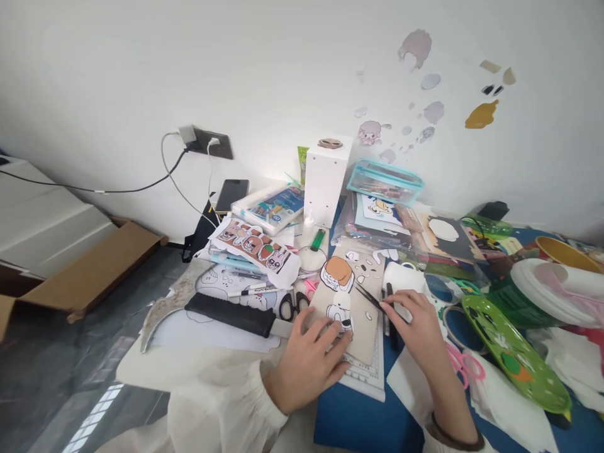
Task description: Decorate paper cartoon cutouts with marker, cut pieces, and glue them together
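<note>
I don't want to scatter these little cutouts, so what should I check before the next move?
1. Left hand steadying the beige board: ok, it rests over the board's lower left, fingertips at the lower cutout.
2. Tweezers in the right hand: ok, held with the tips near the brown cutout.
3. Tips gripping a piece: cannot tell, too small to see.
4. Small white pieces fixed to the board: cannot tell.
5. Space beside the left hand free of tools: not ok, the black-handled tool points toward it.
</note>
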